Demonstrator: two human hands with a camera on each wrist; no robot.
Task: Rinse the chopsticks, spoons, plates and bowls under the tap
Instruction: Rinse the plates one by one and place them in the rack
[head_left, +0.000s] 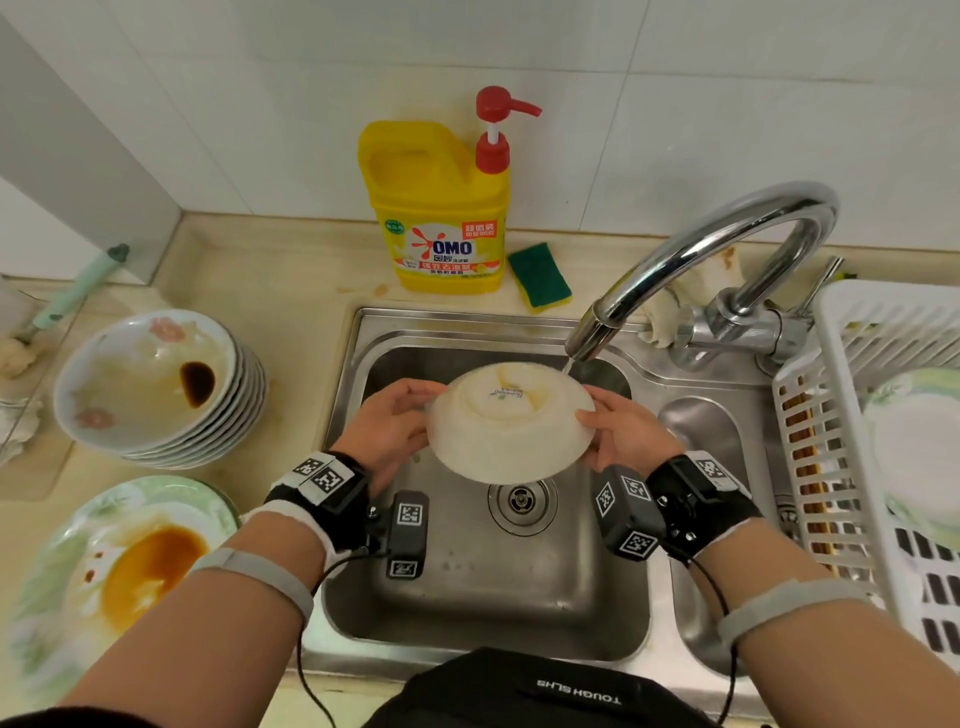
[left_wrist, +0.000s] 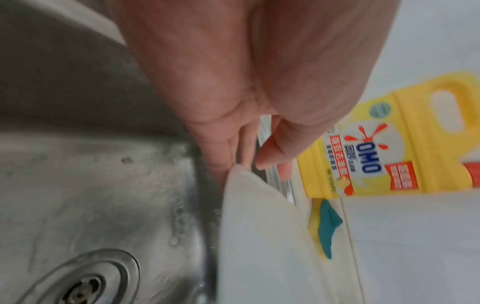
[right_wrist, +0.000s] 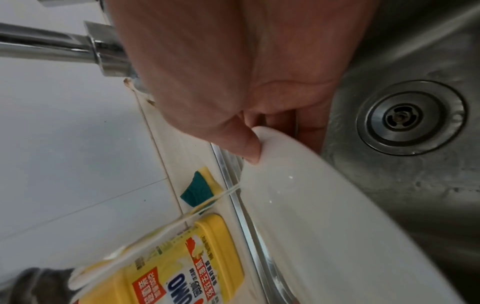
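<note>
i'm rinsing 1 white bowl, held upside down and tilted over the sink. my left hand pinches its left rim, my right hand pinches the right rim, thumbs on the outside. the thin stream from the tap hits the bowl's far right edge, so most of the base, streaked yellow, looks unrinsed. next i'd judge the bowl needs shifting under the stream and turning, then flipping for the inside.

on the beige counter to the left sit a stack of dirty bowls and a plate with brown sauce. a white rack stands right of the sink with rinsed dishes in it. behind the sink, against white tiles, are a yellow soap bottle and a sponge.
</note>
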